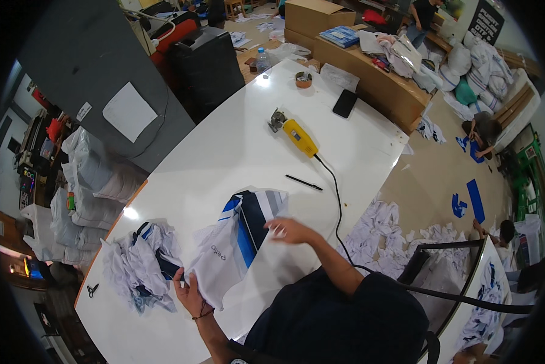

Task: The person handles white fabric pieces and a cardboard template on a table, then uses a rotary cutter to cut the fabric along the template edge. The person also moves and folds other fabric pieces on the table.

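Note:
A cut fabric piece [212,249], white with navy, blue and grey stripes and some handwriting, lies across the white table [187,176] in front of me. My left hand [192,297] pinches its lower left edge between thumb and fingers. Over the right side of the piece, my right hand [289,231] has curled fingers, with a small white bit at the tips that I cannot make out. To the left is a crumpled heap of similar white and navy fabric [140,261].
A yellow electric cutter [300,137] lies farther back, its black cable [338,206] running past my right arm. Nearby are a black pen [304,182], a phone [345,104] and a tape roll [303,79]. Small scissors [92,290] lie far left. Fabric scraps [378,230] cover floor at right.

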The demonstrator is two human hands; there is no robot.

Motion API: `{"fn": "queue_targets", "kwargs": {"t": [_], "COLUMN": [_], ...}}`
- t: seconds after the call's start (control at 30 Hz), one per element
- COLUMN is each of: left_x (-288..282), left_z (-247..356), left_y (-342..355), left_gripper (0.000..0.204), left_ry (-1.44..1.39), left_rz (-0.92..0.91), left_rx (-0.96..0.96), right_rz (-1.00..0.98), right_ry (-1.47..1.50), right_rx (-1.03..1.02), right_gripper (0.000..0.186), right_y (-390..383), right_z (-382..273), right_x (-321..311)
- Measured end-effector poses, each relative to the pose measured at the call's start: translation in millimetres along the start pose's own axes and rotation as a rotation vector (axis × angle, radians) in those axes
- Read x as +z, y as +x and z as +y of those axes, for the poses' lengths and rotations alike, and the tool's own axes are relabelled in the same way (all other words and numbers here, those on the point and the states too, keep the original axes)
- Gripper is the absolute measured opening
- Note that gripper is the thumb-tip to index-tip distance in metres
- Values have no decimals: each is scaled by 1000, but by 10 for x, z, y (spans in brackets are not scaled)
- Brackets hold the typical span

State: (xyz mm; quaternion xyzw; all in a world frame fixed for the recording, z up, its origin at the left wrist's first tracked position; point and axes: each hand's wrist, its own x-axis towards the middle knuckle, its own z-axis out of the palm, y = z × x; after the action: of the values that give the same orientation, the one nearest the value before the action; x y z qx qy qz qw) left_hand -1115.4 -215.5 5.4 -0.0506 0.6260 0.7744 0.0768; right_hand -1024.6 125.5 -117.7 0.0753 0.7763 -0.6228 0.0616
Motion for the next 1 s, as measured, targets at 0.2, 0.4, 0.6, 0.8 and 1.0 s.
{"fn": "queue_targets", "kwargs": {"t": [0.2,0.4,0.6,0.8,1.0], "left_x": [701,745,710,665,715], "left_z": [323,1054,1680,1990,2179], "left_y": [-218,-442,-592,-634,-190], "left_gripper": [28,14,11,13,18], "left_ry": [-10,148,-3,-129,205], "left_rz": [-176,-200,-40,63,133], "left_rx": [-16,280,455,538,645], "right_rz": [-125,347,993,1088,810], "right_ry": [-199,-170,-345,-293,-261], "right_rx": [-435,-432,-471,-513,-394], "right_gripper": [87,88,86,86,33], "right_y": [-175,172,479,354,583], "right_z": [-834,-793,-745,-1298,-1183], "right_x": [760,747,353,-104,-347]}}
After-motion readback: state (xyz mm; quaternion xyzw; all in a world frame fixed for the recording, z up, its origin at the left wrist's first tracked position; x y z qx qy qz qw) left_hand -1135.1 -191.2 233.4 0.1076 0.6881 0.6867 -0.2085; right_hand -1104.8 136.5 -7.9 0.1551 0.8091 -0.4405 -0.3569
